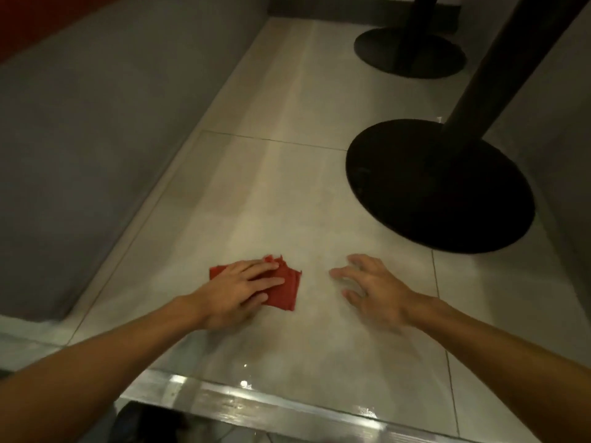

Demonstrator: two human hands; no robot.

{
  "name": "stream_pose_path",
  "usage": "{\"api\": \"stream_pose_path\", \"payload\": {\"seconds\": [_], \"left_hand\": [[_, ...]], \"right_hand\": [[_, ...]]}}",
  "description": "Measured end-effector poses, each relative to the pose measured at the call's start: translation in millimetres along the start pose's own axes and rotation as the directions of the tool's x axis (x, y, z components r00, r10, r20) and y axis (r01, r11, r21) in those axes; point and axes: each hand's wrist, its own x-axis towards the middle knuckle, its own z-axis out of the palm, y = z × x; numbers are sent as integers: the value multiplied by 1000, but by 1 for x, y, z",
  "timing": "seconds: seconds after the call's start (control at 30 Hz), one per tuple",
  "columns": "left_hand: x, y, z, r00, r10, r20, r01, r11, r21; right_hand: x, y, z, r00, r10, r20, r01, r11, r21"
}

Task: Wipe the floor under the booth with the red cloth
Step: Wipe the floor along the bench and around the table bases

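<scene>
From the head camera, your left hand [238,287] lay flat on the folded red cloth [284,287], fingers straight and close together, pressing it onto the glossy beige tiled floor [287,187]. It was not clenched and nothing was curled round the fabric. The cloth sat under your palm and fingers, with its frayed far edge and right part showing past your fingertips and one corner poking out on the left beside your wrist.

Your right hand [374,290] was just to the right of the cloth and apart from it, with bare tile between the two. Its fingers were spread and loosely bent, and it held nothing. It was blurred, so whether the fingertips touched the floor could not be told.

Beyond your right hand stood a round flat black table base [438,187] with a dark upright post [511,59] rising from it out of the top of the frame. A second black round base [409,52] stood farther back, near the dark skirting.

On the left, the grey panel of the booth seat [80,155] ran along the edge of the tiles, with a red strip [32,20] above it in the corner. Nearest you, a shiny metal strip [256,407] crossed the floor edge below your forearms.
</scene>
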Motion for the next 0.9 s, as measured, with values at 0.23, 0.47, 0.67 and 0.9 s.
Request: {"api": "stream_pose_path", "payload": {"seconds": [0.23,0.47,0.67,0.9], "left_hand": [[-42,12,39,782,-543,-307,482,838,-255],[-41,65,60,550,-784,-289,680,621,-390],[-47,80,64,684,-670,-289,588,740,-326],[-20,59,54,720,-633,-285,549,770,-325]], "right_hand": [[-5,12,32,983,-37,-179,37,999,1],[-5,16,44,984,-25,-178,23,1000,-13],[-7,13,42,988,-20,-153,15,999,-31],[-5,14,45,986,-30,-162,24,999,-37]]}}
